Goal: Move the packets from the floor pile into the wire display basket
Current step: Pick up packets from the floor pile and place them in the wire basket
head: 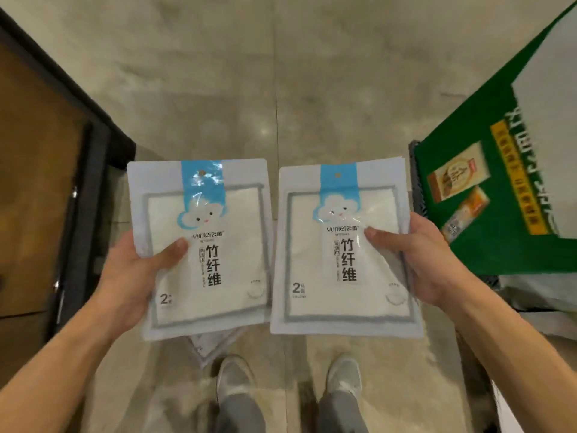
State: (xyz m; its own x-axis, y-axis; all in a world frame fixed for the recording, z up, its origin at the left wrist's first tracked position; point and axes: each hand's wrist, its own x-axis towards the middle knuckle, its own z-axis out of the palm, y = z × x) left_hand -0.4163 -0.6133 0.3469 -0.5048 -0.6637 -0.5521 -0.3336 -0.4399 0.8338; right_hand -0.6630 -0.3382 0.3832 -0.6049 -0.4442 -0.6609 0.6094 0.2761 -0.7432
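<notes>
**Packets held in both hands, basket edge at right**

Floor point(312, 89) of pale polished slabs fills the view, with one seam running down the middle between the person's grey shoes point(343, 375). A green printed sign point(487, 182) leans at right; just beside its lower left edge shows a strip of dark wire mesh point(416, 182), judged to be the display basket, mostly hidden. A dark-framed brown panel point(37, 182) stands at left. Left packet point(203, 254) and right packet point(343, 254) are flat, glossy plastic pouches, portrait in shape, each with a blue header strip, a hang hole, a cloud figure and a white folded cloth inside. Their long axes run away from the body, headers farthest. The right-hand one appears to be a small stack, as several edges show at its top corner. One more packet corner point(207, 345) lies on the floor beneath. Left hand point(137, 276) grasps its packet at the outer edge, thumb on the face; right hand point(427, 260) clasps its packet likewise. The right hand is nearer the mesh, so delivery probably calls for a swing rightward.
</notes>
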